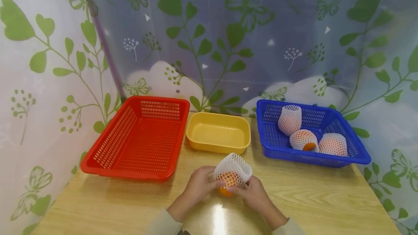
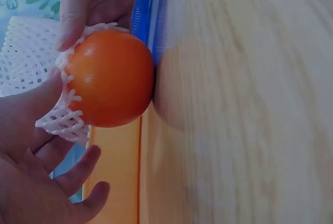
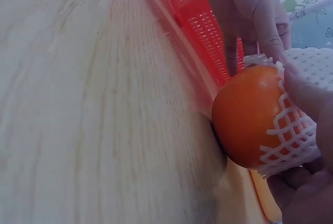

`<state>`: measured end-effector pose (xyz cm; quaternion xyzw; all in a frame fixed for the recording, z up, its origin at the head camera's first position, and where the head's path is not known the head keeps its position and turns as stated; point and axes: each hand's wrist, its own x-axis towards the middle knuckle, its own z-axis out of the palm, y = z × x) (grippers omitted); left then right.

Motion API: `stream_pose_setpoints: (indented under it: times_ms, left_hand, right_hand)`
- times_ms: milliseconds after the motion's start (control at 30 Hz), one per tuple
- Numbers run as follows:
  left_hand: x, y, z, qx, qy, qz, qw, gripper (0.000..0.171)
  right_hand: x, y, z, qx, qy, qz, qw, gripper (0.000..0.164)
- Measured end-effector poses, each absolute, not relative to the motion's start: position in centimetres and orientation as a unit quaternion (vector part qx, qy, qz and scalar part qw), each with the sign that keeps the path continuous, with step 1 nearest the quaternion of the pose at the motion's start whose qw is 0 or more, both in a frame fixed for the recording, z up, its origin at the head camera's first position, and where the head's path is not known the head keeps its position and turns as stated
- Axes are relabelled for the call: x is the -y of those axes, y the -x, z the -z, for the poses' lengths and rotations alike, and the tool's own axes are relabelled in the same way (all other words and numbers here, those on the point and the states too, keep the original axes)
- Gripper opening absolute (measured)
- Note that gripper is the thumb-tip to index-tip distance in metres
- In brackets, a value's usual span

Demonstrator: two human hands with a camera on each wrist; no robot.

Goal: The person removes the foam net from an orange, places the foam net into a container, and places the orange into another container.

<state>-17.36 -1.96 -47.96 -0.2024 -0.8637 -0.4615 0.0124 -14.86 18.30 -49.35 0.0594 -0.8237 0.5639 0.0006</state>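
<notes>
An orange (image 1: 226,191) sits low over the table, partly inside a white foam net sleeve (image 1: 232,164). Its bare side bulges out of the net's opening in both wrist views. My left hand (image 1: 200,185) holds the net's edge from the left, thumb on the mesh beside the orange (image 2: 112,78). From the other side my right hand (image 1: 256,193) grips the net, its thumb along the rim near the orange (image 3: 247,117). The far end of the sleeve stands up loose beyond the fruit. Some fingers of both hands are hidden behind the net.
A red basket (image 1: 177,155) stands at the left, with a yellow tray (image 1: 215,148) behind the hands. In the blue basket (image 1: 303,158) at the right lie three net-wrapped fruits (image 1: 303,139). A patterned curtain (image 1: 209,28) closes off the table's back and sides.
</notes>
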Motion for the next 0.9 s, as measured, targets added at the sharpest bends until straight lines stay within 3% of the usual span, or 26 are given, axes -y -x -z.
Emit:
stream_pose_setpoints:
  times_ms: [400,667,900]
  left_hand:
    - [1.94,17.30,48.04,0.849,0.235,0.473,-0.023,0.055]
    - [1.73,17.14,48.34,0.846,0.235,0.477,-0.032,0.059]
    - [1.64,17.03,48.23,0.845,0.233,0.479,-0.037,0.059]
  right_hand:
    - [-19.03,15.39,48.89,0.858,-0.102,-0.504,0.016,0.045]
    - [-19.16,15.26,48.54,0.840,-0.091,-0.531,0.063,0.021]
    - [-19.17,15.15,48.43,0.838,-0.073,-0.538,0.052,0.027]
